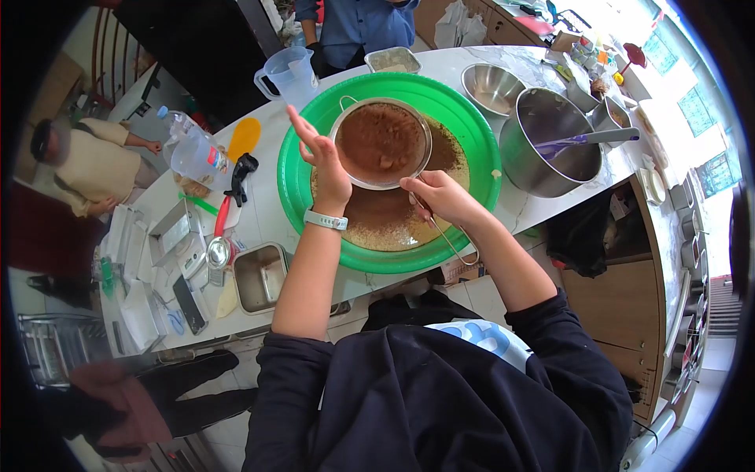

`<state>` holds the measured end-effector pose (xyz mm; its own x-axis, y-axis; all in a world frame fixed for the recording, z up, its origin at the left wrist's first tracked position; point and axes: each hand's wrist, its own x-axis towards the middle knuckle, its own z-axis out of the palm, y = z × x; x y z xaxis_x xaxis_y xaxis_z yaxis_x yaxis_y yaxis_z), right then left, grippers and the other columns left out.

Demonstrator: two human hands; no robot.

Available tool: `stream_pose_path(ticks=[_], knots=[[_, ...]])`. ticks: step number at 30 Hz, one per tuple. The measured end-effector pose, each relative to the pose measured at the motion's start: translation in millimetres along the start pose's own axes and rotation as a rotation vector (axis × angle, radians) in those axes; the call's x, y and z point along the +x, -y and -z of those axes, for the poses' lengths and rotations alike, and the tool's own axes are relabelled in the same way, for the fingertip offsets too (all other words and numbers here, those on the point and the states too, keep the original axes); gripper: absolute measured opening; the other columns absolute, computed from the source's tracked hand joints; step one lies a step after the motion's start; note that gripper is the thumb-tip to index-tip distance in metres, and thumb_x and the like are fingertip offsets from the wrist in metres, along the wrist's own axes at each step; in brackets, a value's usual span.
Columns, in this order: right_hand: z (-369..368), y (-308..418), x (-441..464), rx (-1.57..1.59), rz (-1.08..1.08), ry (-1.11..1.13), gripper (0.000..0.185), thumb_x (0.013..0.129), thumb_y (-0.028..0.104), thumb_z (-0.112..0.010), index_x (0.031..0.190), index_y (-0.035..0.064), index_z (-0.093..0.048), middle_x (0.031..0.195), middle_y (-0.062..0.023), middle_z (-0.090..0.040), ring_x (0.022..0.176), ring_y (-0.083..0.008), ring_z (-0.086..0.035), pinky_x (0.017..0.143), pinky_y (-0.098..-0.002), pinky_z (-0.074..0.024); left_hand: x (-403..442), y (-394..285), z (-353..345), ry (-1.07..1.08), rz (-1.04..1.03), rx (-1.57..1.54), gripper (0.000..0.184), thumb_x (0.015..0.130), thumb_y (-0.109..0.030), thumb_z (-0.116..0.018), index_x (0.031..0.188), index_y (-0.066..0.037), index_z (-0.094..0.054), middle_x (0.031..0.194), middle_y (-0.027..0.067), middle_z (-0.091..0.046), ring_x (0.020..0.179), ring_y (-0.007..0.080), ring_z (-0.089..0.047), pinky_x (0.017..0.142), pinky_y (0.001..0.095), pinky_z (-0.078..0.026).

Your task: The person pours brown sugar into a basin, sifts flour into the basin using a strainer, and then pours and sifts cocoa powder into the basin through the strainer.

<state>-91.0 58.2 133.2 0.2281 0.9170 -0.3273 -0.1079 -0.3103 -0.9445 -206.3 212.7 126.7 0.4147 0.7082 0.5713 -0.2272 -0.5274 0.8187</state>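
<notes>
My right hand (447, 197) grips the wire handle of a round sieve (336, 149) close to its rim. Brown powder (381, 140), perhaps cocoa, lies in the sieve with some lumps. The sieve is over a large green basin (295, 169), which contains a pale, frothy mixture (370, 237) with brown powder on its surface. My left hand (324, 161) is upright at the sieve's left side, fingers stretched out and holding nothing. Whether its palm touches the rim is hard to tell. A pale watch band is around that wrist.
Right of the basin stand a steel bowl (491, 88) and a deep steel pot (543, 169) with a purple-edged spatula (586, 140). A plastic jug (287, 75) is behind left. A square metal tin (261, 279) sits near the front edge. A person in blue (358, 31) stands opposite.
</notes>
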Motion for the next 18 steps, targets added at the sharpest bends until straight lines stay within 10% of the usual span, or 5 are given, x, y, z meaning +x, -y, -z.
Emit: stream_pose_path(ticks=[18], knots=[[3.3, -2.5, 8.5, 0.061, 0.025, -0.119, 0.032, 0.089, 0.028, -0.052, 0.069, 0.0029, -0.049, 0.054, -0.0013, -0.048, 0.044, -0.0098, -0.047, 0.041, -0.0249, -0.0396, 0.3, 2.1, -1.6, -0.008, -0.004, -0.019, 0.076, 0.089, -0.059, -0.014, 0.139, -0.007, 0.011, 0.146, 0.0122, 0.016, 0.135, 0.0232, 0.012, 0.107, 0.0393, 0.008]])
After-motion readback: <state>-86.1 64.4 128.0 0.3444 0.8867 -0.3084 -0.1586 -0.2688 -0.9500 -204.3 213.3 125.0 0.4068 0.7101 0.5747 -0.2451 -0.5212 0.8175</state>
